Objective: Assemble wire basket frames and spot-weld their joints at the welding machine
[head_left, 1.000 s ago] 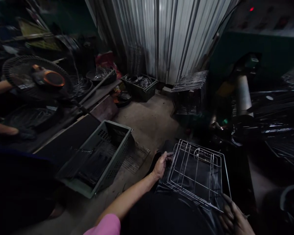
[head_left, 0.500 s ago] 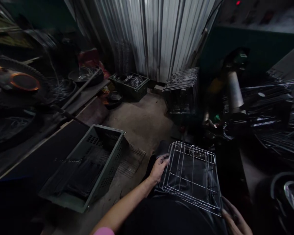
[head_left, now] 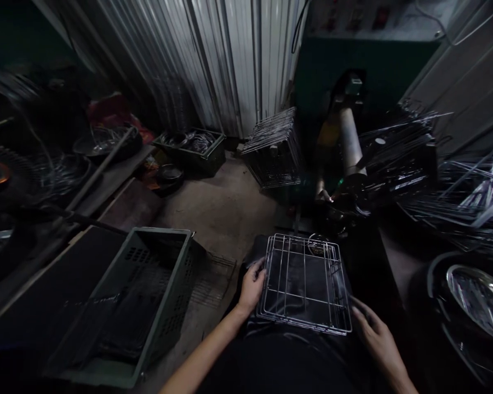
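A rectangular metal wire rack [head_left: 306,298] lies over my dark-clothed lap. Its rim shows doubled wires; I cannot tell whether racks are stacked there. My left hand [head_left: 251,287] is closed around the rack's left side, thumb on top. At the right side, the thumb and fingers of my right hand [head_left: 373,331] meet the rim near its lower corner. Just beyond the far edge of the rack, a small metal ring [head_left: 318,244] shows. To the left of my left hand, a green plastic crate [head_left: 176,290] holds dark wire pieces that are hard to make out.
Flat wire grids [head_left: 216,276] lie on the floor beside the crate. A stack of wire racks [head_left: 273,148] stands ahead, near a green bin [head_left: 211,158] of metal parts. A machine [head_left: 351,137] and a round basin [head_left: 435,284] are at right, with bundled rods [head_left: 472,197] behind.
The view has swung to the right. The rack sits more level on my lap, and my right hand has shifted up along its right side. My left hand keeps its hold.
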Available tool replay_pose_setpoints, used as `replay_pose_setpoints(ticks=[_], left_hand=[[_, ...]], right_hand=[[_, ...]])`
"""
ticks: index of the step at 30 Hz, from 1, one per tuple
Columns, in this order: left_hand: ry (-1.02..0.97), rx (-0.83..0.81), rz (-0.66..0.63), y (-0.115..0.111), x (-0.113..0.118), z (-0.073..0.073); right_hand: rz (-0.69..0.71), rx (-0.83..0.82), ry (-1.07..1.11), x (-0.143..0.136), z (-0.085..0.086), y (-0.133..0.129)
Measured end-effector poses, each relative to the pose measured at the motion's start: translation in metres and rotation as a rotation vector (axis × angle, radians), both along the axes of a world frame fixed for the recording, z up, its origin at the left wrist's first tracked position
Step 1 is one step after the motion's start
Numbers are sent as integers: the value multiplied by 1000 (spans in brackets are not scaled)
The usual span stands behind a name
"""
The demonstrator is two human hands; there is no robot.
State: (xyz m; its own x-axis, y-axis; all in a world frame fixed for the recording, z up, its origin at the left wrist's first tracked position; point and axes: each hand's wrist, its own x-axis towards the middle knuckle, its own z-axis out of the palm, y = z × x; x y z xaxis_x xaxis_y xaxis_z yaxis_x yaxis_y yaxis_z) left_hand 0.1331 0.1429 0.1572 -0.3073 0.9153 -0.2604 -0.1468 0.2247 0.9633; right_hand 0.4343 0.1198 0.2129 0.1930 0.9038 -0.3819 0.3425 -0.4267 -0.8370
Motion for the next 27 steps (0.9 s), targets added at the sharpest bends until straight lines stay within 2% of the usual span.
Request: replay_pose_setpoints(ticks=[4, 8, 16, 21, 25, 27], left_hand=[[187, 38, -25, 2, -3, -2], [192, -9, -85, 2, -4, -5], [168, -5, -154, 6, -6, -4], [132, -7, -143, 1, -8, -2], [178, 7, -79, -7, -10, -1], [207, 30, -93, -9, -15, 0]], right_hand=[[7, 102, 32, -4, -13, 28], [77, 132, 97, -14, -27, 43], [128, 104, 82, -12, -37, 42], [161, 89, 49, -9, -42, 39], [162, 100, 19, -10, -51, 33], [174, 120, 30, -10, -53, 30]])
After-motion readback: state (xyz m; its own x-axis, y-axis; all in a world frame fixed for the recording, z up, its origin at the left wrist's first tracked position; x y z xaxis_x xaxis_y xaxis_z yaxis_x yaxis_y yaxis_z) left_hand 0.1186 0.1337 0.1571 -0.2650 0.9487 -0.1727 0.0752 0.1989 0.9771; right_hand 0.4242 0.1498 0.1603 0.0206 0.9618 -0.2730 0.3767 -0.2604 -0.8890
